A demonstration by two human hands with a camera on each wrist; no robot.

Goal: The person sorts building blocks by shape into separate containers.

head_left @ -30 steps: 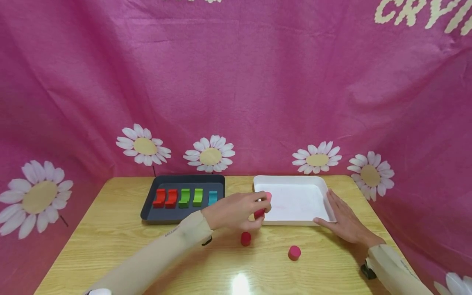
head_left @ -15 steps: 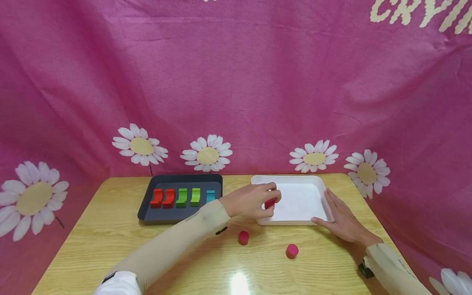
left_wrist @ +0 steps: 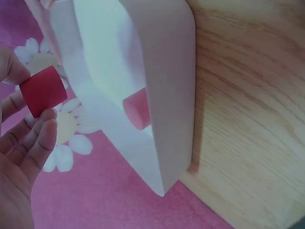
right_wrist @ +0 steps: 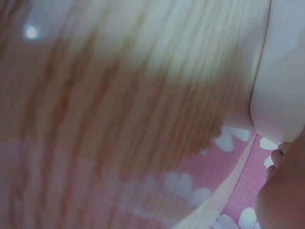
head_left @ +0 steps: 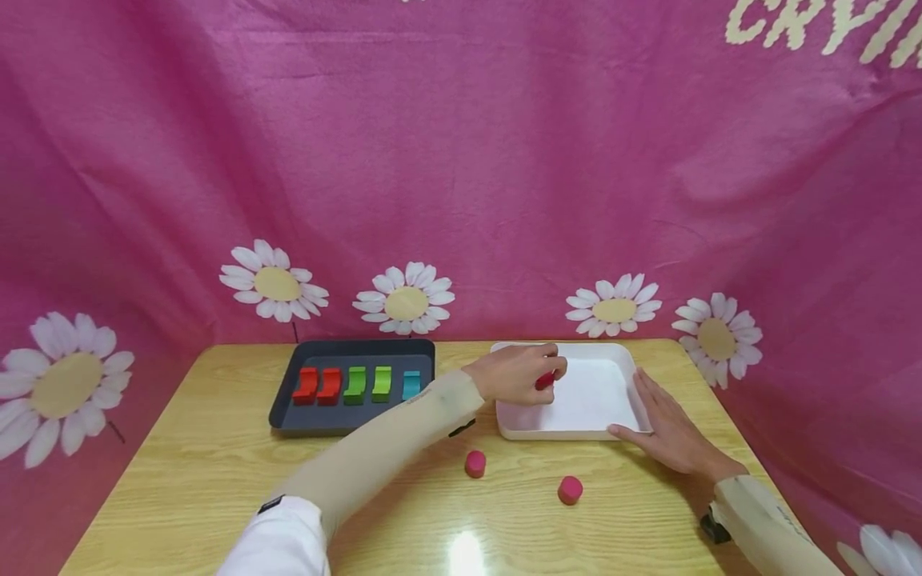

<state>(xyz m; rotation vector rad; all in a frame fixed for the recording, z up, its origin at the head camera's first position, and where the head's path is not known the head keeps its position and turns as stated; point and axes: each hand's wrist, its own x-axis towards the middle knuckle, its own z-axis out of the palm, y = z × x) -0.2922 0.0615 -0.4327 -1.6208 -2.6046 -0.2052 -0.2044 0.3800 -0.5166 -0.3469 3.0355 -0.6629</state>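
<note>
My left hand [head_left: 513, 376] pinches a red cylindrical block [left_wrist: 44, 91] between thumb and fingertips, above the left part of a white tray [head_left: 562, 435]. Inside that tray, close to its wall, lies another reddish cylinder [left_wrist: 137, 109] in the left wrist view; the left hand and forearm hide it in the head view. My right hand [head_left: 673, 430] rests against the tray's right side, fingers straight along the wall and thumb at the front corner. Two more cylinders, one red [head_left: 475, 464] and one pinkish red [head_left: 571, 490], stand on the table in front of the tray.
A dark grey tray [head_left: 310, 430] stands at the left, holding a row of curved blocks: red [head_left: 330, 386], green [head_left: 355, 386] and blue [head_left: 411, 386]. Behind the wooden table [head_left: 216, 480] hangs a pink flowered cloth [head_left: 461, 200].
My left hand has moved right and slightly back, carrying the red cylinder from the tray's left edge to over its inside. The right hand stays at the tray's right side.
</note>
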